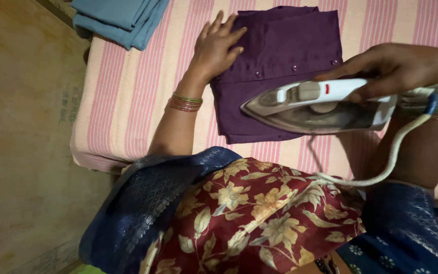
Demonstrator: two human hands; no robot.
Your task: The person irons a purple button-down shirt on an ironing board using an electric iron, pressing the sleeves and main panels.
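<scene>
A folded dark purple shirt (280, 45) with small buttons lies on a pink-and-cream striped pad (128, 86). My left hand (216, 45) rests flat on the shirt's left edge, fingers spread. My right hand (396, 66) grips the handle of a white and silver electric iron (315, 106), which hangs tilted just above the shirt's near edge with its tip pointing left. The iron's white cord (391, 157) loops down toward my lap.
A stack of folded blue-grey cloth (117, 18) sits at the pad's far left corner. Bare brownish floor (21, 137) lies to the left. My floral red and blue garment (259, 218) fills the near foreground.
</scene>
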